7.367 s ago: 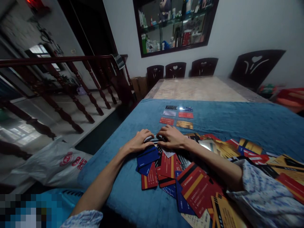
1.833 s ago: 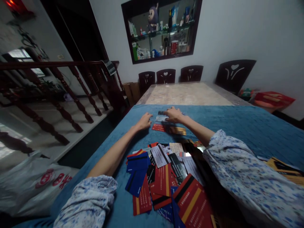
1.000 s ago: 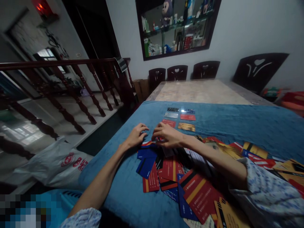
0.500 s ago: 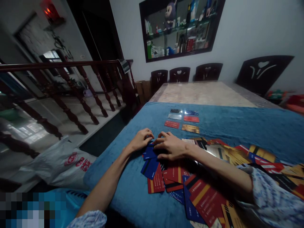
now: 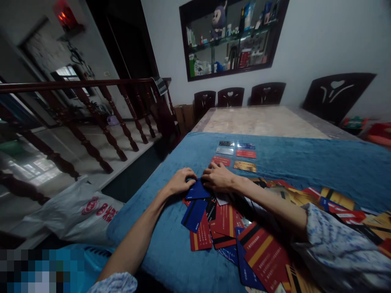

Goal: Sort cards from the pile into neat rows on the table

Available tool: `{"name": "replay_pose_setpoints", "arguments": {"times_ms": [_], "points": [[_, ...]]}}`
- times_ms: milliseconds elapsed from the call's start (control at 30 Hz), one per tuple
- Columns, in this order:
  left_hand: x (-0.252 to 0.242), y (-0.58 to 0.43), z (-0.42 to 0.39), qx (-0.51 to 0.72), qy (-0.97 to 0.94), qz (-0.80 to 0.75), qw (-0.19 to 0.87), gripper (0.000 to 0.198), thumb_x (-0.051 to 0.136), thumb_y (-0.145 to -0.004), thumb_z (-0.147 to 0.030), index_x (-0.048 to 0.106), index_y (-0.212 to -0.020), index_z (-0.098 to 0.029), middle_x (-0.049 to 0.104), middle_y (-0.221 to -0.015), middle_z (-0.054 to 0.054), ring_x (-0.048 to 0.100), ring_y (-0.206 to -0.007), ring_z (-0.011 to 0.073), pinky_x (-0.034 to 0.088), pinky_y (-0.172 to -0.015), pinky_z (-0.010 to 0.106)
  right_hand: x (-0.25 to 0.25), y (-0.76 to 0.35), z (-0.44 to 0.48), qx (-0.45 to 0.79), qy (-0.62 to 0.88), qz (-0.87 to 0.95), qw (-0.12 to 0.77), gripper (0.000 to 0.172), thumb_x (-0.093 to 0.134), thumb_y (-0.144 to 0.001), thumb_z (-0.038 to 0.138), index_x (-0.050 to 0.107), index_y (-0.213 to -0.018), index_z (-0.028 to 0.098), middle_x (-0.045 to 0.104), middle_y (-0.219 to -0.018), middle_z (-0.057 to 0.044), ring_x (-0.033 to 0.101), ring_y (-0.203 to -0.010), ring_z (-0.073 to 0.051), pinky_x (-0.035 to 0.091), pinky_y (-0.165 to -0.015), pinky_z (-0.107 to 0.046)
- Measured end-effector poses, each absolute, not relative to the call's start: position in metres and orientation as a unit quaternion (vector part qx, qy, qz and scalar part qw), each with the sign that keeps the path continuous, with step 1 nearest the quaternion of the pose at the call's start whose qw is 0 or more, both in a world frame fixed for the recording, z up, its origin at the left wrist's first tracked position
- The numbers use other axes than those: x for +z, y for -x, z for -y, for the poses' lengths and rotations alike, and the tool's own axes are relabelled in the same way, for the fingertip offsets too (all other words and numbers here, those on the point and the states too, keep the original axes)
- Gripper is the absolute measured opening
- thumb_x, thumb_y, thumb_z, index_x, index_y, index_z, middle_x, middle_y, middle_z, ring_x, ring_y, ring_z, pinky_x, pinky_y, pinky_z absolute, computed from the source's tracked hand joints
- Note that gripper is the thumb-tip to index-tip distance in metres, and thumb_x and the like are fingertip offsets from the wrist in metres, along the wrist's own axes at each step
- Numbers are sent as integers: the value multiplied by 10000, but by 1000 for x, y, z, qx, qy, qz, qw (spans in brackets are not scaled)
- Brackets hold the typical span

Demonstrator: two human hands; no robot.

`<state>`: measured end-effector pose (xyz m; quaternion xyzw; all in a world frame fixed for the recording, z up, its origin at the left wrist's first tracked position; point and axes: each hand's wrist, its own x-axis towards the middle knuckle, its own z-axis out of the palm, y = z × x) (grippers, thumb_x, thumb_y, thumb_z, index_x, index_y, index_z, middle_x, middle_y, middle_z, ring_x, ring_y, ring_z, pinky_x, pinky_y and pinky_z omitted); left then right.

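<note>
A dark blue card [image 5: 198,190] lies at the upper end of a loose spread of cards, between my two hands. My left hand [image 5: 182,180] has curled fingers and grips the card by its left edge. At the card's upper right corner, my right hand [image 5: 219,177] is closed with bent fingers; its fingertips partly hide that corner. Just below is another blue card with a black stripe [image 5: 194,215], overlapping red cards with yellow stripes [image 5: 227,217]. Beyond my hands, several cards lie in two columns, including a gold card [image 5: 245,166] and a red card [image 5: 221,161].
A heap of mixed cards [image 5: 305,199] spreads over the right side of the blue cloth [image 5: 165,240] on the table. Dark chairs [image 5: 231,97] stand along the far side. A plastic bag [image 5: 76,211] is on the left, near the wooden railing [image 5: 91,83].
My right hand has drawn back slightly up and its spread fingers have closed in, uncovering more of the blue card. My left hand stays almost in place at the card's left edge.
</note>
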<state>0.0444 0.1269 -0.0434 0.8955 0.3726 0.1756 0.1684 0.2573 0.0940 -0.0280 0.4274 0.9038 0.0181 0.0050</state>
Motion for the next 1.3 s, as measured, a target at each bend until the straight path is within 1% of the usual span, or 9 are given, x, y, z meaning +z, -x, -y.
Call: {"name": "replay_pose_setpoints", "arguments": {"times_ms": [100,233,433,600,767,867,1033,1200,1300], "points": [[-42,-44,-126,152,-898,-378,165,231,648,-792,-209,746,-1000,-180,666,-1070,75,607,-1024,223,463,-979,361,-29,-258,-101,11,-446,-895,10,292,545,-931,326,699,-1165,246,643,-1252,-120,458,-1143,-334,384,-872,-448],[-41,-46,-124,130,-898,-385,169,313,686,-785,-289,727,-1074,-177,635,-1088,81,586,-1048,237,459,-979,376,-30,-259,-103,-8,-463,-886,12,300,540,-923,339,703,-1155,242,626,-1256,-128,448,-1157,-343,408,-871,-454],[-42,-47,-125,102,-898,-389,179,346,685,-807,-378,682,-1097,-190,603,-1084,76,556,-1059,244,450,-953,379,-28,-263,-100,-50,-465,-884,-1,306,556,-910,333,691,-1172,253,618,-1253,-115,461,-1143,-323,428,-871,-434],[-43,-49,-127,72,-887,-415,189,348,672,-811,-396,616,-1074,-175,586,-1144,89,514,-1133,277,395,-1005,438,-27,-265,-97,-60,-474,-878,-15,311,539,-920,300,682,-1191,248,619,-1252,-109,473,-1135,-310,426,-864,-424],[-40,-52,-122,63,-871,-441,208,293,639,-826,-350,574,-1056,-180,588,-1157,76,526,-1120,264,369,-1017,450,-29,-263,-96,-57,-478,-876,-30,309,528,-934,309,683,-1192,239,627,-1234,-112,479,-1126,-304,411,-866,-419],[-38,-52,-120,62,-871,-441,207,335,631,-834,-372,578,-1105,-182,591,-1169,78,527,-1125,265,360,-1017,460,-32,-263,-97,-51,-479,-875,-34,306,522,-935,307,690,-1182,238,634,-1208,-113,481,-1120,-304,401,-871,-422],[-38,-50,-121,67,-890,-408,194,450,691,-780,-464,623,-1129,-187,594,-1120,75,540,-1080,267,397,-963,431,-34,-264,-97,-41,-482,-874,-49,290,526,-930,301,705,-1152,246,650,-1166,-113,486,-1099,-296,388,-863,-407],[-41,-51,-123,96,-888,-407,191,338,707,-759,-388,642,-1023,-187,614,-1060,62,556,-1021,238,423,-920,380,-32,-264,-95,-52,-478,-875,-55,284,539,-928,303,709,-1145,238,664,-1152,-114,500,-1086,-294,388,-852,-400],[-43,-52,-124,123,-870,-425,215,365,739,-716,-382,617,-988,-171,625,-1012,51,568,-959,229,442,-873,356,-32,-264,-96,-60,-482,-872,-65,313,548,-926,298,685,-1199,231,668,-1163,-120,506,-1092,-295,394,-854,-405]]}}
